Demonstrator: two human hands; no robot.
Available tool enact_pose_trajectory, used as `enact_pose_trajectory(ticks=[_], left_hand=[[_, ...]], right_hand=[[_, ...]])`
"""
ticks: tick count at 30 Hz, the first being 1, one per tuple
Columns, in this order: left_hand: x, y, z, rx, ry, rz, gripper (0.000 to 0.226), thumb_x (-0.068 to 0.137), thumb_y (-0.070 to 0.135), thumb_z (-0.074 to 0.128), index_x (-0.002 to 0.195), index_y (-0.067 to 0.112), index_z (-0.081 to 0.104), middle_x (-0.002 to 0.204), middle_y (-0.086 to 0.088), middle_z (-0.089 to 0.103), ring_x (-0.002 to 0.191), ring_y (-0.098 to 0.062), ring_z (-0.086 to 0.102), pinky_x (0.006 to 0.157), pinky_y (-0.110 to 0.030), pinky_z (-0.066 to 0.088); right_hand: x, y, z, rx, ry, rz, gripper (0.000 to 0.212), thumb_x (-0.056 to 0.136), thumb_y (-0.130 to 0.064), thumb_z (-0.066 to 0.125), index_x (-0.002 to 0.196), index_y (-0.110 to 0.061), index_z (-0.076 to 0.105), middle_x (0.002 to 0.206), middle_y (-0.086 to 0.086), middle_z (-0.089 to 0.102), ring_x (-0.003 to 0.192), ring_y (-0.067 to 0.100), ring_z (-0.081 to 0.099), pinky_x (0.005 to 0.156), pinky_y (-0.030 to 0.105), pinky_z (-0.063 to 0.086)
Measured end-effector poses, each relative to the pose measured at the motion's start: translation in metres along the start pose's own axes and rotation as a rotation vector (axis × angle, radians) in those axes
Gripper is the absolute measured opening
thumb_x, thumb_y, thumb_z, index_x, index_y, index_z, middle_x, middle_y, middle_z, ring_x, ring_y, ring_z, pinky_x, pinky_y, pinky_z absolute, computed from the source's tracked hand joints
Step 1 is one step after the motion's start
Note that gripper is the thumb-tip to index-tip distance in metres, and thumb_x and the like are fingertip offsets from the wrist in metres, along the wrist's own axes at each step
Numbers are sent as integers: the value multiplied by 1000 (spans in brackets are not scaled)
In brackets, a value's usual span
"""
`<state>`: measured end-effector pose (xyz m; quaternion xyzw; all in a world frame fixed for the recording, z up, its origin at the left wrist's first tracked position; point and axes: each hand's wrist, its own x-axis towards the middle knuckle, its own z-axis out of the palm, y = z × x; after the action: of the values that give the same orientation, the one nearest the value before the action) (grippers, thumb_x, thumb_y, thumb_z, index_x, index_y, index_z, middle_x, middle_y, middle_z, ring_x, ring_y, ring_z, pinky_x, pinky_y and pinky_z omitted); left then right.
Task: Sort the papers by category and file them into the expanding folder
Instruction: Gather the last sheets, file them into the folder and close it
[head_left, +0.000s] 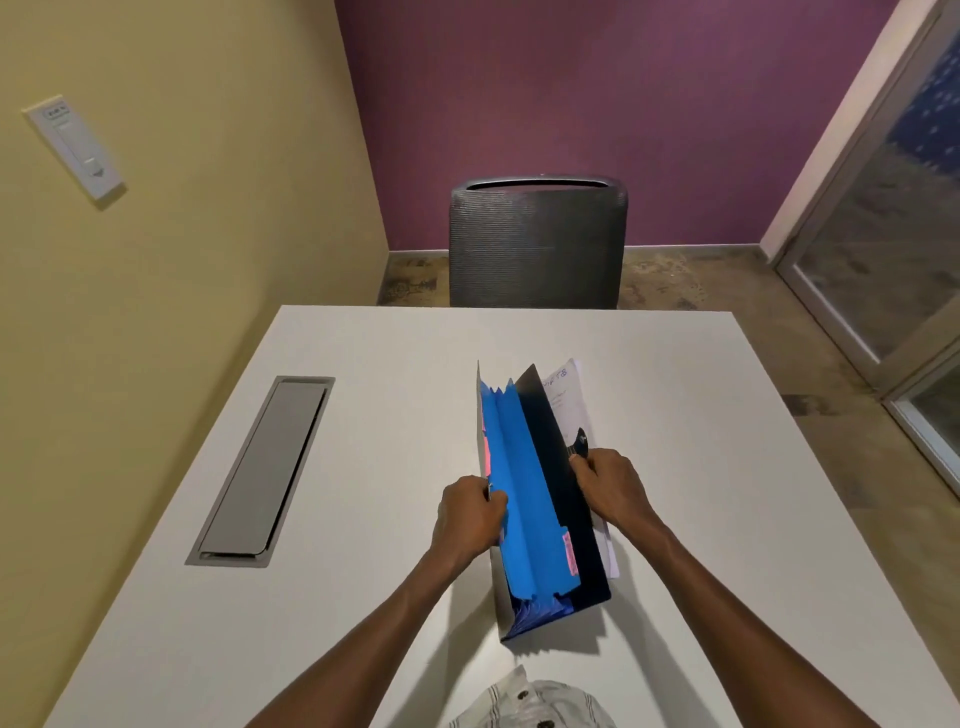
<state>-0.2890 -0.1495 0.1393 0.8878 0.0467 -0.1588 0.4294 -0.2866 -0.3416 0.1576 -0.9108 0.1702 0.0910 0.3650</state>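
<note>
Expanding folder (530, 499) stands on the white tabletop (395, 395), right in front of the person, and its top is pulled wide apart. Inside you can see bright blue pockets, and a pink tab (570, 554) sticks to one of them near the close end. Another pink bit shows on the left side of the blue part. The left hand (470, 512) holds the pale left wall of the folder, with its fingers curled over the edge. The right hand (610, 486) grips the dark right wall, the fingers wrapped over its top edge near a small round clasp (581, 442). The 2 hands sit on opposite sides of the folder. Some white papers (571, 395) lie flat on the tabletop just behind and beside the dark wall, touching it, with blue writing on the top sheet that is too small to read. A long grey flap (265, 467) is set into the tabletop well off to the left. A dark grey chair (537, 244) stands at the far side of the tabletop, by a purple wall. A white switch plate (75, 150) is on the yellow wall at the left. A striped shirt with buttons (530, 706) shows at the very bottom
</note>
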Motion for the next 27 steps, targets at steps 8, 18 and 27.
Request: enact_pose_trajectory(ticks=[8, 18, 27], left_hand=[[20, 25, 0, 145, -58, 30, 34, 93, 15, 48, 60, 10, 41, 57, -3, 51, 47, -14, 52, 41, -22, 37], [40, 39, 15, -49, -255, 27, 28, 95, 12, 47, 72, 0, 56, 83, -28, 68, 64, -32, 72, 59, -50, 61], [36, 46, 20, -138, -285, -14, 29, 99, 12, 47, 88, -10, 62, 88, -20, 71, 67, -28, 72, 58, -38, 62]], right_hand=[[1, -1, -60, -138, 59, -57, 76, 77, -64, 66, 129, -10, 59, 131, 7, 61, 113, 24, 61, 90, 32, 49], [-36, -47, -130, -15, 718, -398, 25, 94, -20, 58, 115, -7, 64, 122, 12, 64, 101, 25, 65, 86, 33, 54], [-38, -50, -101, -241, 570, -420, 26, 90, -3, 57, 115, -6, 64, 104, 14, 65, 87, 29, 65, 74, 35, 54]])
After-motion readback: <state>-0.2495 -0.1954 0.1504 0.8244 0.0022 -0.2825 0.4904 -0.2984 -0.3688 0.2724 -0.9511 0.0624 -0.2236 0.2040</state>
